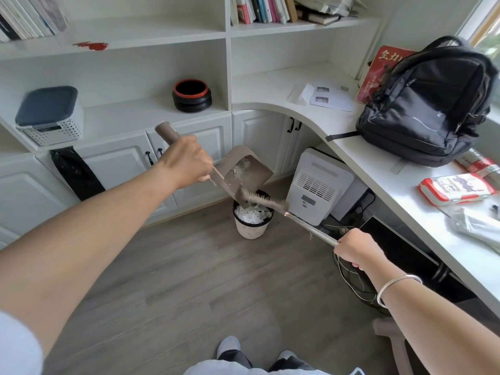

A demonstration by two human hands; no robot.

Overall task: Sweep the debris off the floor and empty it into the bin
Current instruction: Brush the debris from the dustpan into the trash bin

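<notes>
Head view catches the tipping stage: the left hand point(186, 161) grips the handle of the dustpan point(251, 169), tilted over the bin point(253, 228) by the cupboards point(119, 163). The right hand point(354, 249) grips the broom point(263, 198), bristles at the dustpan's lower edge. Some debris point(242, 167) sits inside the dustpan; white scraps fill the bin. The floor point(216, 280) in sight looks swept, so I'd judge only the last emptying remains.

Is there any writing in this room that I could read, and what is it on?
"全力": gold characters on the red plaque; the rest is hidden by the black backpack.
Too small or blurred to read: the backpack's logo, wipes pack, book spines, papers.
</notes>
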